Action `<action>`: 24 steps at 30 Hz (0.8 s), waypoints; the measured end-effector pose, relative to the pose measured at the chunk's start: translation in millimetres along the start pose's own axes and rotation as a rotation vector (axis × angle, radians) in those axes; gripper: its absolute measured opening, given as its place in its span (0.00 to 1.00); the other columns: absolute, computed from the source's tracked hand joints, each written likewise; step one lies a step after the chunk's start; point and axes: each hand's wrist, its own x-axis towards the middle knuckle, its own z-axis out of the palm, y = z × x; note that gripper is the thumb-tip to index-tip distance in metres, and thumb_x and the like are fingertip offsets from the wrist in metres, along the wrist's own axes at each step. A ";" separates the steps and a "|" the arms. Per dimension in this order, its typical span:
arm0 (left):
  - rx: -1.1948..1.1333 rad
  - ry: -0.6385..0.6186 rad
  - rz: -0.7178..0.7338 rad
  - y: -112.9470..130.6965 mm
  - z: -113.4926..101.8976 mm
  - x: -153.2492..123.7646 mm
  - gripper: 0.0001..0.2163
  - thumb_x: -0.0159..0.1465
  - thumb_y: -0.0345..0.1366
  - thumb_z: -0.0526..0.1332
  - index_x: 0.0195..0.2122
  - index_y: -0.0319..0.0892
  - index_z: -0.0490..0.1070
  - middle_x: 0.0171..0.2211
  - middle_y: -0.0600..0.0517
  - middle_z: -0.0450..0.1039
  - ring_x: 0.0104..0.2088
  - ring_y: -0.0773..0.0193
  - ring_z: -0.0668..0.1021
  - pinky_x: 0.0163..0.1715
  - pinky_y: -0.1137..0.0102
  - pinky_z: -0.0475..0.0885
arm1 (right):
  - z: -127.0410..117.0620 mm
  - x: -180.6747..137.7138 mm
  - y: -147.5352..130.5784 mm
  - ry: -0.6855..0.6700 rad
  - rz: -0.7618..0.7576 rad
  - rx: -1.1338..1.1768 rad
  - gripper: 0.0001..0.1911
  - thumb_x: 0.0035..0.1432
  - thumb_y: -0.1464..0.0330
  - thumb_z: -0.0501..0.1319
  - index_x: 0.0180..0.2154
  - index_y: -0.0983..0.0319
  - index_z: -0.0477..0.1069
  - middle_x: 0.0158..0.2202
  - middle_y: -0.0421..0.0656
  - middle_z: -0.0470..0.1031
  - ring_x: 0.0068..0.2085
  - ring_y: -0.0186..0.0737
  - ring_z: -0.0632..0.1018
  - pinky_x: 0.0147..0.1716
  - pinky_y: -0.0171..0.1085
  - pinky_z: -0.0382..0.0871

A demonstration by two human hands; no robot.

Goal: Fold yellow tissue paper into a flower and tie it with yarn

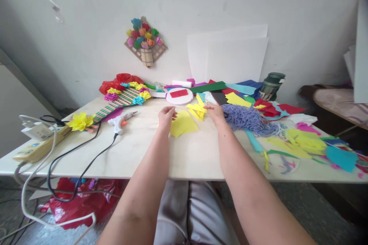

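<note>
My left hand [167, 118] rests at the left edge of a yellow crepe paper sheet [184, 123], its fingers curled in a pinch on that edge. My right hand [215, 113] has its fingertips closed on the near end of some cut yellow paper strips [197, 109]. These strips lie crossed in a small loose heap just behind the sheet. A white oval disc [186, 100] with a red paper rectangle [178, 93] on it lies farther back.
To the left are a glue gun [117, 123], a power strip [43, 143] with trailing cords, and a flower-decorated woven fan shape [122, 98]. Purple-blue yarn [248, 118], coloured paper scraps [307, 141] and a dark green jar [271, 87] occupy the right side.
</note>
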 end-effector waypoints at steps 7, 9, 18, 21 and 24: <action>-0.009 -0.002 0.001 -0.6 -0.5 -0.2 0.11 0.47 0.39 0.61 0.29 0.37 0.69 0.20 0.52 0.69 0.18 0.71 0.70 0.18 0.75 0.63 | 1.1 1.2 1.3 0.048 0.011 0.137 0.15 0.36 0.77 0.51 0.24 0.63 0.75 0.26 0.40 0.76 0.33 0.38 0.76 0.39 0.37 0.67; -0.008 -0.001 0.000 -0.1 -0.7 -0.4 0.11 0.47 0.39 0.61 0.29 0.38 0.69 0.20 0.52 0.69 0.18 0.71 0.70 0.18 0.75 0.63 | 0.9 1.1 0.3 0.058 0.010 0.170 0.14 0.36 0.76 0.52 0.24 0.63 0.75 0.26 0.40 0.77 0.34 0.38 0.76 0.40 0.38 0.67; 0.003 0.076 -0.009 1.7 -1.4 0.7 0.12 0.47 0.39 0.61 0.30 0.37 0.69 0.22 0.51 0.69 0.21 0.69 0.70 0.20 0.75 0.63 | 2.6 0.8 0.3 0.044 -0.041 0.122 0.16 0.38 0.76 0.50 0.25 0.62 0.75 0.27 0.39 0.76 0.35 0.38 0.75 0.41 0.38 0.65; 0.047 0.072 0.004 -0.7 -2.9 2.5 0.12 0.48 0.40 0.60 0.30 0.39 0.69 0.23 0.50 0.70 0.23 0.67 0.72 0.22 0.74 0.64 | 5.2 1.2 -0.2 -0.011 -0.083 -0.050 0.16 0.39 0.75 0.51 0.27 0.60 0.76 0.28 0.39 0.76 0.36 0.39 0.74 0.42 0.39 0.64; 0.269 0.122 0.050 -1.9 -5.8 3.3 0.10 0.49 0.41 0.59 0.30 0.42 0.70 0.28 0.48 0.72 0.30 0.62 0.73 0.29 0.69 0.66 | 7.4 -0.5 -4.2 -0.014 -0.145 -0.287 0.14 0.40 0.75 0.54 0.27 0.57 0.76 0.29 0.39 0.76 0.38 0.41 0.73 0.44 0.42 0.61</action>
